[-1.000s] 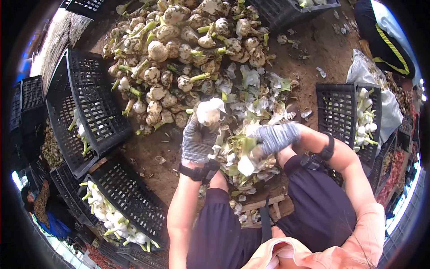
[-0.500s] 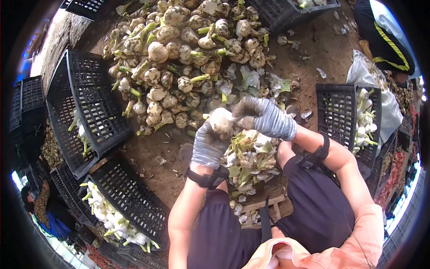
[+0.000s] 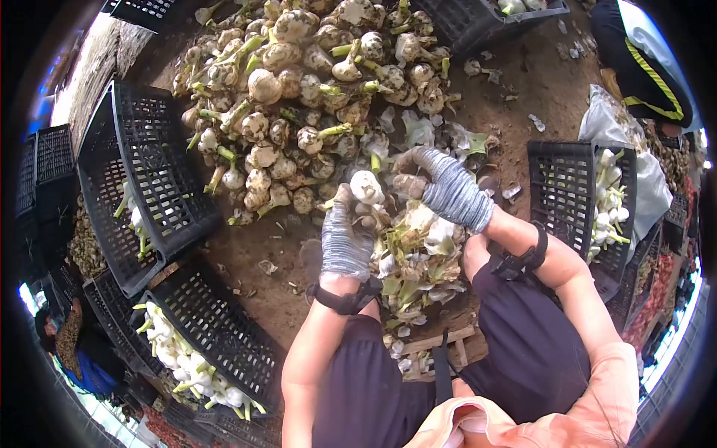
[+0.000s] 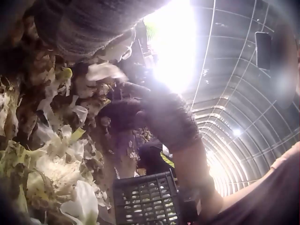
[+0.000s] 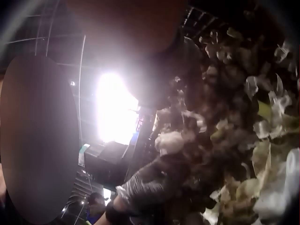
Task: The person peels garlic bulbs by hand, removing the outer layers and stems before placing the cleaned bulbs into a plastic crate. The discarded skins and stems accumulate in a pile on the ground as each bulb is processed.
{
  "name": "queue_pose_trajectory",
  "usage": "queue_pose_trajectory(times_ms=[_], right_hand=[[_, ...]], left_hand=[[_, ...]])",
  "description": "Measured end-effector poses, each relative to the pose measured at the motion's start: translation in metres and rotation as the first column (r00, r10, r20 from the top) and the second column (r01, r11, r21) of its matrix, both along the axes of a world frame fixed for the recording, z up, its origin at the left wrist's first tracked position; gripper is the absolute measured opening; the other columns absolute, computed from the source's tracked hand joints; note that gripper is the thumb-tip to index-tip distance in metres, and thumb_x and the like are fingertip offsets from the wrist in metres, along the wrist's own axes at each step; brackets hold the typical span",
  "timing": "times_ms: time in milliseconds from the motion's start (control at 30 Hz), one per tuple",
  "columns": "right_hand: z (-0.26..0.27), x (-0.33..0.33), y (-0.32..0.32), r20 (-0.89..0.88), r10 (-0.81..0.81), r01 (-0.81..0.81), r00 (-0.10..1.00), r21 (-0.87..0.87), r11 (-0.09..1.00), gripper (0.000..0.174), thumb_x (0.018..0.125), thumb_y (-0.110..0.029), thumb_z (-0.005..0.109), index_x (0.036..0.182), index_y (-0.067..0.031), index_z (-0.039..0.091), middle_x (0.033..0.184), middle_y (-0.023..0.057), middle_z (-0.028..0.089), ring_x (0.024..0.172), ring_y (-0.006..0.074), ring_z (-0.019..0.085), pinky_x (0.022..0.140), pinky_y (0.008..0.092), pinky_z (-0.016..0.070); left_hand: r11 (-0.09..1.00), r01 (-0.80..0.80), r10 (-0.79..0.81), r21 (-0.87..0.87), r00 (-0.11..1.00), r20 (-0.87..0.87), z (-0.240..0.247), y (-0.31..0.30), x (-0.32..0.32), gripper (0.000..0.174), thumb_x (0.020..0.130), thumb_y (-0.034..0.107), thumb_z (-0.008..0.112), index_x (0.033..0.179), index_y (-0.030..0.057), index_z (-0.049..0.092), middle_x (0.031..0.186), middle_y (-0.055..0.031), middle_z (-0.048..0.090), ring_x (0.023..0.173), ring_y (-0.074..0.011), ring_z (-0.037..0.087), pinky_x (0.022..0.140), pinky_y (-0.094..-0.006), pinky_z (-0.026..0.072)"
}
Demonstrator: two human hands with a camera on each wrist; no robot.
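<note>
Just above the frame's centre, the gloved left hand (image 3: pixel 345 240) held a pale garlic bulb (image 3: pixel 366 186) from below, fingers curled round it. The gloved right hand (image 3: pixel 447 192) gripped the bulb's right side with curled fingers. Peelings (image 3: pixel 418 257) lay piled beneath, and unpeeled bulbs (image 3: pixel 299 82) were heaped at the upper centre.
</note>
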State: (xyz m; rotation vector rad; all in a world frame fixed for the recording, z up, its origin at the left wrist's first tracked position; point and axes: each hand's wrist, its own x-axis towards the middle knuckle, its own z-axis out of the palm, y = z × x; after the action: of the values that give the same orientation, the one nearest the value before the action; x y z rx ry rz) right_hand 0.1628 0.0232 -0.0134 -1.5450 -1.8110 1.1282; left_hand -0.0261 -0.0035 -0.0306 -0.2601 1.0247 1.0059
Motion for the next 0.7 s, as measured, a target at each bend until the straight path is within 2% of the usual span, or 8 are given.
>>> queue_pose_trajectory(times_ms=[33, 100, 200, 233, 333, 500, 600, 700], right_hand=[[-0.001, -0.004, -0.002, -0.129, -0.018, 0.002, 0.991, -0.124, 0.992, 0.033, 0.084, -0.029, 0.065, 0.104, -0.0033, 0.058, 0.090, 0.0117, 0.062, 0.082, 0.0240, 0.060, 0.073, 0.0340, 0.0487], [-0.003, -0.009, -0.004, -0.363, -0.098, -0.042, 0.927, -0.359, 0.932, 0.029, 0.086, -0.023, 0.064, 0.104, -0.0026, 0.055, 0.092, 0.0057, 0.061, 0.085, 0.0146, 0.059, 0.074, 0.0281, 0.0487], [0.007, -0.013, 0.003, -0.414, -0.159, -0.091, 0.896, -0.521, 0.848, 0.029, 0.086, -0.023, 0.064, 0.104, -0.0031, 0.053, 0.090, 0.0035, 0.060, 0.084, 0.0082, 0.056, 0.072, 0.0242, 0.0482], [0.004, -0.017, 0.003, -0.393, -0.103, -0.089, 0.914, -0.442, 0.892, 0.029, 0.085, -0.022, 0.065, 0.103, -0.0034, 0.052, 0.089, 0.0041, 0.060, 0.079, 0.0103, 0.058, 0.070, 0.0251, 0.0493], [0.010, -0.011, 0.008, -0.467, -0.150, -0.179, 0.871, -0.587, 0.790, 0.035, 0.083, -0.029, 0.068, 0.101, -0.0029, 0.055, 0.085, 0.0042, 0.060, 0.073, 0.0099, 0.056, 0.063, 0.0254, 0.0493], [-0.003, -0.001, 0.007, -0.603, -0.197, -0.261, 0.773, -0.585, 0.768, 0.028, 0.084, -0.018, 0.064, 0.105, -0.0025, 0.054, 0.088, 0.0056, 0.061, 0.079, 0.0124, 0.061, 0.064, 0.0254, 0.0519], [0.007, -0.003, 0.007, -0.567, -0.366, -0.184, 0.738, -0.691, 0.699, 0.031, 0.084, -0.021, 0.065, 0.106, -0.0017, 0.054, 0.088, 0.0065, 0.062, 0.079, 0.0146, 0.061, 0.067, 0.0278, 0.0511], [0.007, -0.011, -0.001, -0.358, -0.056, -0.108, 0.932, -0.421, 0.900, 0.037, 0.083, -0.025, 0.067, 0.107, -0.0006, 0.053, 0.086, 0.0081, 0.062, 0.079, 0.0165, 0.059, 0.070, 0.0306, 0.0493]], left_hand=[[0.999, 0.041, -0.041, -0.016, 0.998, -0.041, 0.005, 0.001, 0.001, 0.020, 0.090, 0.026, 0.060, 0.097, 0.0079, 0.059, 0.072, 0.0011, 0.058, 0.055, -0.0055, 0.051, 0.044, -0.0170, 0.0404], [0.985, 0.165, -0.150, 0.041, 0.957, -0.249, 0.011, -0.003, 0.003, 0.018, 0.090, 0.026, 0.059, 0.094, 0.0089, 0.059, 0.069, 0.0022, 0.056, 0.052, -0.0058, 0.049, 0.044, -0.0172, 0.0393], [0.967, 0.237, -0.167, 0.097, 0.869, -0.465, 0.007, -0.007, 0.007, 0.013, 0.090, 0.023, 0.059, 0.089, 0.0097, 0.058, 0.065, 0.0041, 0.054, 0.047, -0.0042, 0.045, 0.042, -0.0178, 0.0357], [0.961, 0.243, -0.145, 0.132, 0.850, -0.507, 0.005, -0.008, 0.008, 0.013, 0.090, 0.023, 0.060, 0.089, 0.0097, 0.058, 0.064, 0.0044, 0.054, 0.047, -0.0037, 0.045, 0.041, -0.0179, 0.0350], [0.947, 0.251, -0.085, 0.198, 0.796, -0.599, -0.011, -0.011, 0.008, 0.012, 0.090, 0.021, 0.060, 0.088, 0.0091, 0.057, 0.063, 0.0049, 0.053, 0.046, -0.0024, 0.042, 0.040, -0.0187, 0.0329], [0.938, 0.276, -0.091, 0.208, 0.776, -0.624, -0.018, -0.012, 0.003, 0.012, 0.089, 0.020, 0.061, 0.087, 0.0095, 0.058, 0.063, 0.0050, 0.053, 0.046, -0.0026, 0.041, 0.040, -0.0190, 0.0316], [0.958, 0.250, -0.129, 0.138, 0.809, -0.573, 0.004, -0.008, 0.006, 0.012, 0.090, 0.021, 0.061, 0.086, 0.0101, 0.057, 0.063, 0.0050, 0.053, 0.046, -0.0022, 0.041, 0.041, -0.0184, 0.0310], [0.943, 0.273, -0.084, 0.190, 0.748, -0.659, 0.003, -0.011, 0.009, 0.013, 0.089, 0.022, 0.061, 0.086, 0.0105, 0.056, 0.063, 0.0052, 0.053, 0.047, -0.0018, 0.041, 0.041, -0.0177, 0.0312]])
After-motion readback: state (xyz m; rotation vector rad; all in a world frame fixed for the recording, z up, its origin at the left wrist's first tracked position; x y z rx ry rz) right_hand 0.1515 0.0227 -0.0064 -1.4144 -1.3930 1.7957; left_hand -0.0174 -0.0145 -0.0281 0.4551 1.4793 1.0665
